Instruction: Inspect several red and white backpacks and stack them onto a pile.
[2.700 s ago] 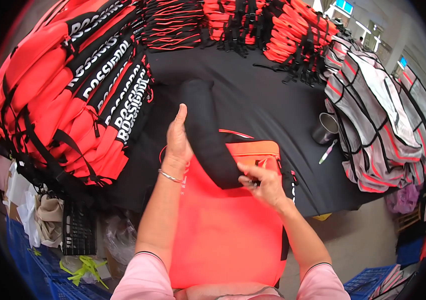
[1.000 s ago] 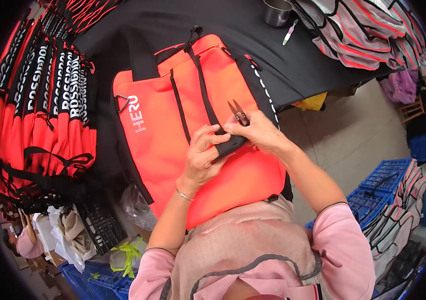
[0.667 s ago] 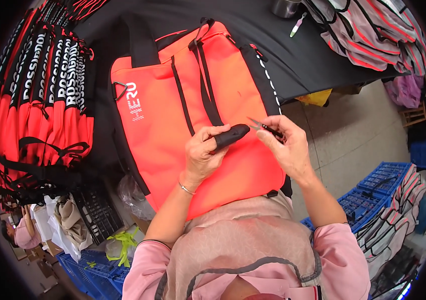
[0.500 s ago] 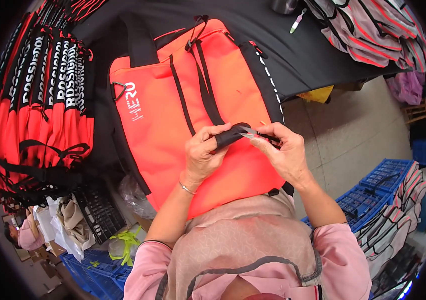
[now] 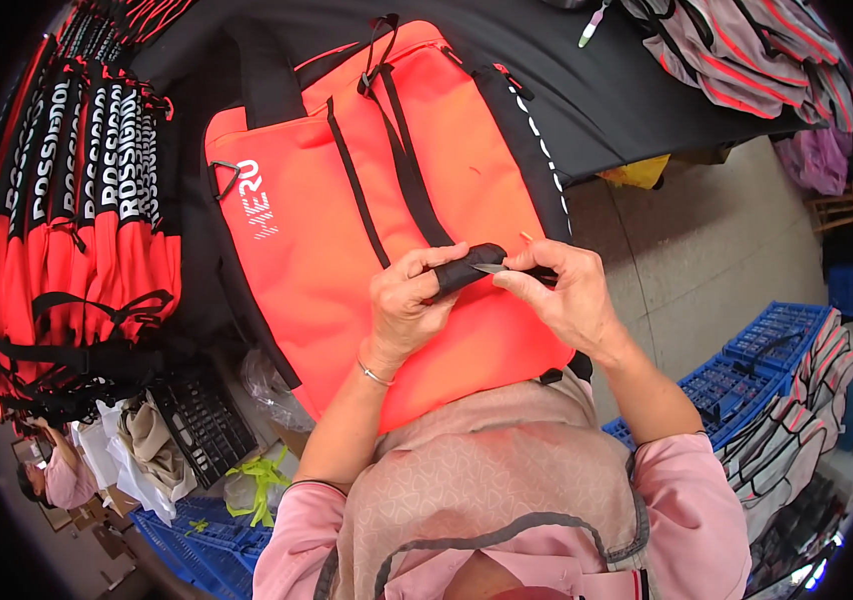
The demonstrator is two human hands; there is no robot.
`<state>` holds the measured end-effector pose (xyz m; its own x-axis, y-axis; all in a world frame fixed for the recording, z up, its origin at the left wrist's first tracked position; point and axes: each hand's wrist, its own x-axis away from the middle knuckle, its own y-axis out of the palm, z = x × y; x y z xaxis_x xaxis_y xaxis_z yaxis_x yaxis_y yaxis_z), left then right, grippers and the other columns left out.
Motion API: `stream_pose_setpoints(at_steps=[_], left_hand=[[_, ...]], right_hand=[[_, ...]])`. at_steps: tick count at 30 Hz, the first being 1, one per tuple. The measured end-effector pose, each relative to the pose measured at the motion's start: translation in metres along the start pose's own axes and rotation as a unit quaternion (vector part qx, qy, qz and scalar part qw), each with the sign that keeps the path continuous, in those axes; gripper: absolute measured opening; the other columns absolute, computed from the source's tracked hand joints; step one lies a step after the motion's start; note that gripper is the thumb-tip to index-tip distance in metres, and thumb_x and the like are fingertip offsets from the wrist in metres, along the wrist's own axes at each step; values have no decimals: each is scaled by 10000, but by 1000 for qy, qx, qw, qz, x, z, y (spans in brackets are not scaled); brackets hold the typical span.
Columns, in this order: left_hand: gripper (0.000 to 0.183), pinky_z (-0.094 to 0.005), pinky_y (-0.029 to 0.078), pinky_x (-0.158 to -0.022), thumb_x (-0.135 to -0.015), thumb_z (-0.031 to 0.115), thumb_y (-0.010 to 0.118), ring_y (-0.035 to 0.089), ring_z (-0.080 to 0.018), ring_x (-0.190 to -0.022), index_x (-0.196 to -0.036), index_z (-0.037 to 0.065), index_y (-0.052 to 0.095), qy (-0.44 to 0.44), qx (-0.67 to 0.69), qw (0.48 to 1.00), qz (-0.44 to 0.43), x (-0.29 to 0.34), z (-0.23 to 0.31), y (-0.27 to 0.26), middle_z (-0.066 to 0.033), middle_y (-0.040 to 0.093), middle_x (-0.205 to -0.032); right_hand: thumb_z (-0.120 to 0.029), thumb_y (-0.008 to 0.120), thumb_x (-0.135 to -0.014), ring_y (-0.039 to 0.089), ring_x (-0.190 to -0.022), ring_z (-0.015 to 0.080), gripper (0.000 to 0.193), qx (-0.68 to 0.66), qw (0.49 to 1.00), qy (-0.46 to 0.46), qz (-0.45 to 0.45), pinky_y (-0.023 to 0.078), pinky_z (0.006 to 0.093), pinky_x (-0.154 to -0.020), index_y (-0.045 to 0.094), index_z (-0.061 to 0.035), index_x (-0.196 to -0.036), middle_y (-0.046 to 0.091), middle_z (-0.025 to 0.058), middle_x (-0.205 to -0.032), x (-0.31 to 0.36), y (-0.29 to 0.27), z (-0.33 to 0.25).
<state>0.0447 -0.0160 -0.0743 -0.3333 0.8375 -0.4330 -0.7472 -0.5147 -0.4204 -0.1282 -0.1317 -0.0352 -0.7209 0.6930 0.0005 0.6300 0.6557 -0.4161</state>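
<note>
A large orange-red backpack (image 5: 292, 270) with black sides and straps lies in front of me, its near end against my apron. My left hand (image 5: 415, 297) is closed on a folded black strap (image 5: 459, 273) and lifts it off the bag's front. Pinched in my right hand (image 5: 569, 292) is a pair of small thread snips (image 5: 490, 267). Their pointed blades lie against the strap's end; the handles are mostly hidden by my fingers. A small orange tip (image 5: 526, 237) sticks up beside the right fingers.
A black cloth covers the table (image 5: 587, 110). Stacked red-and-black bags (image 5: 112, 250) stand at left. Grey pieces with red trim (image 5: 737, 55) lie at far right. Blue crates (image 5: 737, 385) sit lower right, a black crate (image 5: 197, 425) lower left. Another person (image 5: 57, 470) is at far left.
The snips' blades were spread apart at the strap and now look closer together. The right hand has moved slightly left. The whole view has shifted a little.
</note>
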Motion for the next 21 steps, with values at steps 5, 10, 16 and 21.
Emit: stream_pose_setpoints(at_steps=[5,10,16,21], left_hand=[[291,-269,559,-700,-680,-96,753,702,-186,-845,-935,43,760,-13,17,1000,-2,-1,-1,-1,-116,714,-1059],[300,-274,555,-653,-668,-102,741,700,-180,-803,-924,52,762,-3,12,1000,-4,3,-6,0,-98,718,-1051],[383,-331,573,-844,-614,-126,735,679,-254,-962,-958,42,748,50,-9,999,19,-3,22,-1,-106,691,-1072],[435,-520,288,-1141,-777,222,743,365,-341,-1378,-1174,74,646,148,-62,975,-156,29,69,18,-142,415,-1487]], right_hand=[[-45,748,-833,596,-739,53,106,-129,988,81,6,511,240,-723,685,18,-892,675,12,-779,-2,-4,-7],[-55,734,-849,593,-752,49,123,-62,994,80,-44,495,220,-696,674,18,-927,664,11,-823,1,-4,-8],[-114,719,-882,553,-733,48,178,-213,968,94,98,460,213,-654,636,-8,-999,613,-17,-819,-8,-17,10],[-159,742,-881,489,-786,25,332,-222,949,70,214,402,169,-706,582,-1,-1125,540,-35,-884,-20,-48,14]])
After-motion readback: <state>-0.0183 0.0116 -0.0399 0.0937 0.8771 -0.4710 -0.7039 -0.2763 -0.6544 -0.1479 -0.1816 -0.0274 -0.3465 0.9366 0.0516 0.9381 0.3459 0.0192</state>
